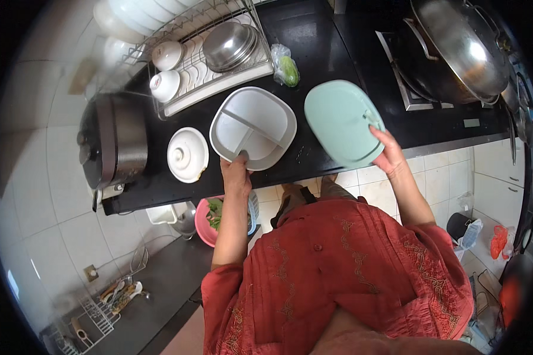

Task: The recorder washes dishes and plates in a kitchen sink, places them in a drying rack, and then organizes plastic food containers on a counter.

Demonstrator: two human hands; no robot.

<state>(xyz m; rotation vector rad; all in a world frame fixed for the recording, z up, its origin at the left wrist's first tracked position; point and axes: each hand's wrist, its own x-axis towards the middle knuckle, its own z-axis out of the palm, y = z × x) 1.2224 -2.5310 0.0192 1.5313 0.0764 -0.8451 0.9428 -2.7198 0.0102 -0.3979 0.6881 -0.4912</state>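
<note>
My left hand [237, 171] grips the near rim of a divided plastic food container [214, 137], thumb inside and fingers below. Its three compartments look bare. A mint-green plastic lid [340, 117] is pinched at its near right edge by my right hand [388, 148]. The lid is tilted, apart from the container, and partly overlaps the counter's front edge in the view. Left of the container lies a round white ceramic lid [186, 153] with a knob. A green vegetable in clear plastic wrap [288, 69] rests behind, between the container and the mint-green lid.
A rice cooker [115, 140] stands at the counter's left end. Behind is a wire dish rack [217, 84] with bowls and a metal basin [230, 46]. A large lidded wok [459, 53] sits on the stove at right. A pink basin [204, 226] with leafy greens is at lower left.
</note>
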